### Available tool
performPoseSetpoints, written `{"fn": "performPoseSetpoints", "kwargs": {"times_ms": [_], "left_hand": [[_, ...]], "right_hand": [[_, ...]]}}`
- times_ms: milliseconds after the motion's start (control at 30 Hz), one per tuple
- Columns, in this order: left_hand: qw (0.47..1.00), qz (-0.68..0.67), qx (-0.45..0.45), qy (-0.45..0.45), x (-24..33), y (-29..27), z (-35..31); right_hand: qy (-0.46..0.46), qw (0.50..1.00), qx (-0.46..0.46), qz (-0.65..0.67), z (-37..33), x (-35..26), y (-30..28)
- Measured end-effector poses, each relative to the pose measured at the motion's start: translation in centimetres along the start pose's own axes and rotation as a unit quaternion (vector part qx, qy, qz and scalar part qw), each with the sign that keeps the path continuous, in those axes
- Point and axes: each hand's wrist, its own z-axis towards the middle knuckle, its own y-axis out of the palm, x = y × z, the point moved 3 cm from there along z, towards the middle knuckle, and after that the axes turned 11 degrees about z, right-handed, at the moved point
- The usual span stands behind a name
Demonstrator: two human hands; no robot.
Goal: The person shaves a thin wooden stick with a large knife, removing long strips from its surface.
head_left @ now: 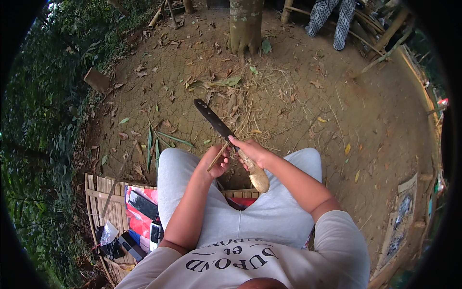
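My right hand point(251, 151) is closed around the upper part of a pale wooden handle point(259, 179) that ends in a thick, rounded knob. From it the dark blade of a knife point(212, 118), with a few small holes near its blunt tip, points away to the upper left. Close beside it, my left hand point(219, 161) is closed on a thin brown stick point(219, 156). The stick's upper end meets the knife near the base of the blade; whether the edge bites into it cannot be made out. Both hands are above my lap, between my knees.
I sit on a bamboo slat bench point(102, 185). At my left lie a phone point(143, 204) on red plastic, a white device point(156, 233) and a dark box point(132, 244). Ahead are fibre shavings point(252, 113), a tree trunk point(245, 24) and another person's patterned trousers point(332, 19).
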Motion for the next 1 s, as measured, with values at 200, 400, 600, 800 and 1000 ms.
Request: {"fn": "performPoseSetpoints", "kwargs": {"times_ms": [200,400,600,800,1000], "left_hand": [[1.0,0.021,-0.012,-0.018,-1.0,-0.2,2.4],[0.998,0.031,-0.049,-0.04,-1.4,0.4,3.1],[0.998,0.052,-0.017,-0.005,-1.5,0.7,3.2],[0.998,0.024,-0.038,0.051,-1.7,0.2,4.0],[0.996,0.013,-0.064,0.059,-2.2,-0.5,5.1]], "right_hand": [[0.003,1.0,0.002,0.001,-1.1,0.3,-0.6],[-0.029,1.0,0.0,0.012,-2.7,0.3,-0.6],[-0.027,0.999,0.007,0.019,-3.1,0.8,-0.5],[-0.036,0.999,0.007,0.008,-4.1,1.2,-0.2],[-0.02,0.999,-0.011,0.023,-5.0,1.2,0.0]]}}
